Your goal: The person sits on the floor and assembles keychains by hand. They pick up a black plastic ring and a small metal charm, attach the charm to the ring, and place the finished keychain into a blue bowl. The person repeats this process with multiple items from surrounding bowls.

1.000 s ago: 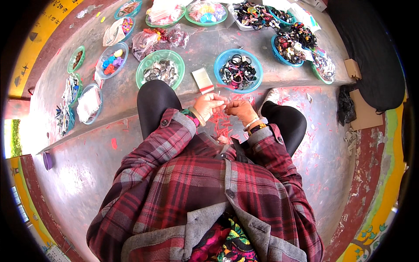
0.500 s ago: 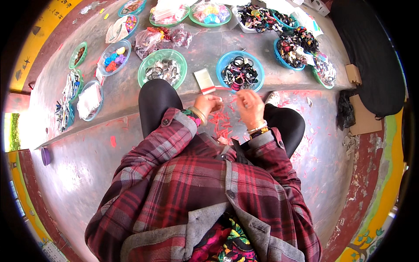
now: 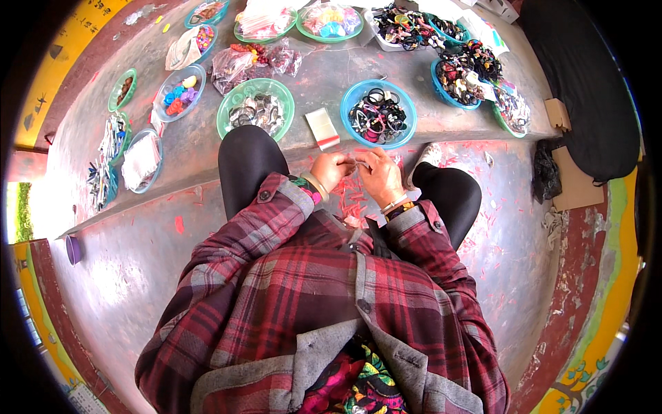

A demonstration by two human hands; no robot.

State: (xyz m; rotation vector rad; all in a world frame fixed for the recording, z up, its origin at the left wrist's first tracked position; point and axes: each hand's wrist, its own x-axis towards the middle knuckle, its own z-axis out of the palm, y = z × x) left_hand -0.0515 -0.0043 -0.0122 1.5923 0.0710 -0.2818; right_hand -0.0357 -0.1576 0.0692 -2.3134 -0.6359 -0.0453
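Note:
Both my hands meet above the floor between my knees. My left hand (image 3: 331, 170) has its thumb and fingers pinched together, and my right hand (image 3: 380, 177) closes its fingertips against them. What lies between the fingertips is too small to name. Just beyond my hands, a pale card-like packet (image 3: 321, 126) with a red band lies on the ledge. To its right stands a blue basin (image 3: 347, 124) of dark and pink hair ties (image 3: 379, 116). A green basin (image 3: 223, 117) of silvery pieces (image 3: 261, 114) is to its left.
Red scraps (image 3: 353, 207) litter the floor beneath my hands. More basins line the raised ledge (image 3: 317, 69), holding hair ties (image 3: 462, 79), white packets (image 3: 143, 160) and colourful pieces (image 3: 181, 96). Bagged beads (image 3: 255, 63) lie behind the green basin. Flattened cardboard (image 3: 578, 181) lies at the right.
My right hand has moved left and nearer to me, and its fingertips now meet my left hand's. A thin reddish strip beside the packet's red end no longer shows.

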